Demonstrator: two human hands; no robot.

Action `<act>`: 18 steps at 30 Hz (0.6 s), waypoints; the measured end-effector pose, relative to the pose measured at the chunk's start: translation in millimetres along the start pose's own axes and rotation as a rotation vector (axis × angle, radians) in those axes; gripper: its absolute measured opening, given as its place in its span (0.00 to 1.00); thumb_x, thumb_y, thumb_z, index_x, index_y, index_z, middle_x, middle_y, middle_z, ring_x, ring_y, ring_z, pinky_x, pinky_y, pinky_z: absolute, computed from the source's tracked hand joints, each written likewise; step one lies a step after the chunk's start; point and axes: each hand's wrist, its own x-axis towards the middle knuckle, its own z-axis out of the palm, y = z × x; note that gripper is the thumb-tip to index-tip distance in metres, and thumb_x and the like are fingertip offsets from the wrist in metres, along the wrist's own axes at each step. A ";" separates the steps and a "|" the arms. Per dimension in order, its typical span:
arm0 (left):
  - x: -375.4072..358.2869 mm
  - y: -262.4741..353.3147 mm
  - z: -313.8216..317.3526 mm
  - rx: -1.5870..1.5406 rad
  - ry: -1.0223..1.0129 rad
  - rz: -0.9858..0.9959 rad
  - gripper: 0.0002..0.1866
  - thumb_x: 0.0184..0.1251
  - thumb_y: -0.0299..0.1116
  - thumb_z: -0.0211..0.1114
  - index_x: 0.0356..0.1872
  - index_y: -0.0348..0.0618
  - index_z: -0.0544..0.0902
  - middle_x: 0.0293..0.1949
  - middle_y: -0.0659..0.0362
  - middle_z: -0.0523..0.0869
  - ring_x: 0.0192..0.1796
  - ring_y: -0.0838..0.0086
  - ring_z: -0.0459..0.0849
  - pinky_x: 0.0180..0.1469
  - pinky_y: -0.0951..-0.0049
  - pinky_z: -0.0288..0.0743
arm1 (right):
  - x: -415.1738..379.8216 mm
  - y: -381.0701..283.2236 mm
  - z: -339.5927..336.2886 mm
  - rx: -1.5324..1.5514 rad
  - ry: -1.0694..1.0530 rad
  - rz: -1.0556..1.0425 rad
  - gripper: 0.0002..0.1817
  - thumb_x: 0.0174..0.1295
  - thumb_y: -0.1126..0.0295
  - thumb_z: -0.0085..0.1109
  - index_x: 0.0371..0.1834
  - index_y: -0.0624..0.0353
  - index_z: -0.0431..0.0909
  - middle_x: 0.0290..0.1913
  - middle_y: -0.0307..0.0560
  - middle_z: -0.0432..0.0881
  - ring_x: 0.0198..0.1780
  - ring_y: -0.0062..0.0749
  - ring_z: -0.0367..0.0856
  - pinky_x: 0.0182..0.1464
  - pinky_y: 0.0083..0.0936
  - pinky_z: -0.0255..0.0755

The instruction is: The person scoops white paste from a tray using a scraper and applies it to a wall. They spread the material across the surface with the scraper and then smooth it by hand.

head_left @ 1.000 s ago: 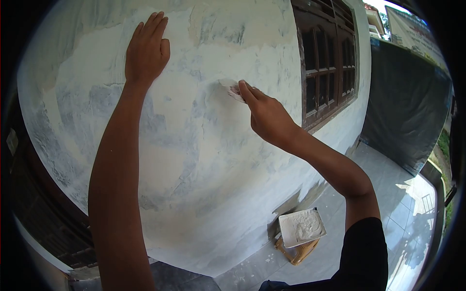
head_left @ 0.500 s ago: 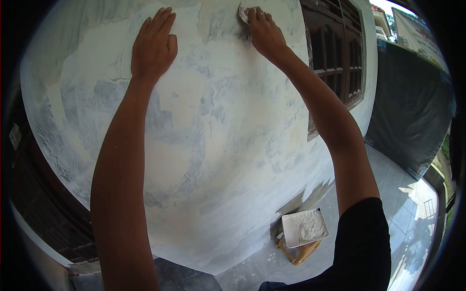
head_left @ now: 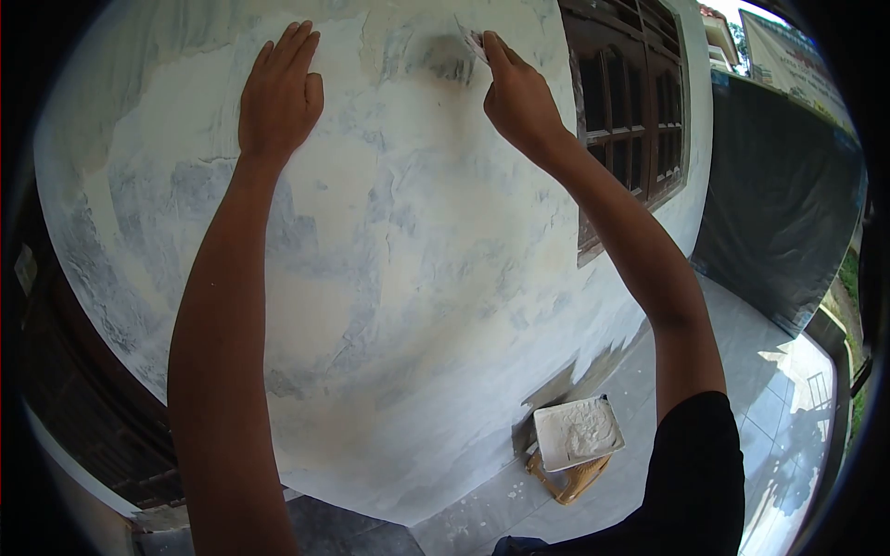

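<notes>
My left hand [head_left: 280,93] lies flat against the patchy white wall [head_left: 417,259], its fingers stretched upward. Higher on the right, my right hand [head_left: 521,97] is closed around a thin scraper [head_left: 473,40], whose blade is seen nearly edge-on and points up and left. Beside the blade the wall shows a darker grey smudge. Whether the blade touches the wall I cannot tell.
A brown-framed window [head_left: 635,111] is right of my right hand. Low on the right, a tray of white paste [head_left: 579,434] rests on a brown stool [head_left: 567,482] on the tiled floor. A black sheet [head_left: 779,199] hangs at the far right.
My right hand has moved slightly right and down and turned, so the scraper is now seen edge-on. My left hand stays flat on the wall; the view has shifted slightly.
</notes>
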 end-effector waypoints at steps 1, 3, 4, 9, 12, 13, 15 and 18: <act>-0.1 0.6 -0.5 -0.018 -0.002 -0.012 0.24 0.66 0.25 0.50 0.62 0.38 0.80 0.68 0.56 0.78 0.72 0.67 0.74 0.76 0.60 0.64 | 17.3 7.1 3.5 -0.033 0.013 -0.021 0.31 0.55 0.88 0.48 0.67 0.73 0.64 0.64 0.72 0.74 0.55 0.67 0.80 0.54 0.47 0.80; -0.2 1.5 -1.5 -0.033 -0.009 -0.025 0.25 0.65 0.23 0.49 0.63 0.39 0.80 0.69 0.57 0.78 0.72 0.67 0.74 0.76 0.60 0.64 | 48.4 26.3 19.0 -0.061 0.025 -0.042 0.31 0.54 0.88 0.48 0.67 0.73 0.64 0.65 0.73 0.73 0.56 0.68 0.79 0.55 0.47 0.80; 0.5 1.8 -2.3 -0.033 -0.007 -0.025 0.25 0.65 0.23 0.49 0.63 0.39 0.80 0.69 0.57 0.78 0.72 0.67 0.74 0.76 0.60 0.64 | 63.1 39.2 31.7 -0.110 0.018 -0.018 0.31 0.58 0.87 0.46 0.69 0.71 0.63 0.68 0.72 0.70 0.63 0.67 0.73 0.62 0.46 0.75; -0.6 1.3 -0.6 -0.042 -0.002 -0.022 0.25 0.65 0.23 0.49 0.63 0.39 0.80 0.69 0.57 0.78 0.72 0.67 0.74 0.76 0.60 0.64 | 45.9 61.1 69.7 -0.253 0.056 -0.108 0.32 0.53 0.89 0.49 0.67 0.72 0.64 0.66 0.75 0.70 0.60 0.70 0.75 0.57 0.47 0.79; -1.5 2.0 -0.5 -0.036 0.002 -0.037 0.25 0.65 0.23 0.49 0.63 0.40 0.80 0.69 0.57 0.78 0.72 0.67 0.74 0.76 0.61 0.64 | -33.8 6.9 56.1 -0.166 -0.079 -0.052 0.32 0.55 0.87 0.51 0.68 0.78 0.62 0.68 0.77 0.68 0.64 0.74 0.72 0.61 0.45 0.80; -1.1 1.1 -0.7 -0.028 -0.004 -0.025 0.24 0.66 0.25 0.50 0.62 0.39 0.80 0.68 0.56 0.78 0.72 0.67 0.74 0.76 0.61 0.64 | -63.7 -22.5 40.3 -0.072 -0.186 -0.055 0.33 0.55 0.88 0.51 0.69 0.78 0.62 0.69 0.76 0.67 0.66 0.72 0.72 0.62 0.45 0.79; 1.0 0.4 0.3 -0.022 0.006 -0.016 0.23 0.66 0.27 0.50 0.62 0.39 0.80 0.68 0.56 0.79 0.71 0.67 0.74 0.76 0.61 0.64 | -107.5 -65.2 6.4 0.088 -0.352 -0.031 0.34 0.55 0.89 0.49 0.70 0.77 0.61 0.69 0.74 0.69 0.68 0.68 0.72 0.63 0.44 0.78; 0.7 -0.4 0.1 0.008 0.001 0.002 0.23 0.66 0.27 0.50 0.62 0.38 0.80 0.68 0.55 0.78 0.72 0.67 0.74 0.76 0.61 0.64 | -99.5 -74.0 -18.6 0.203 -0.347 0.027 0.34 0.56 0.90 0.48 0.71 0.74 0.63 0.67 0.71 0.73 0.64 0.64 0.76 0.64 0.44 0.77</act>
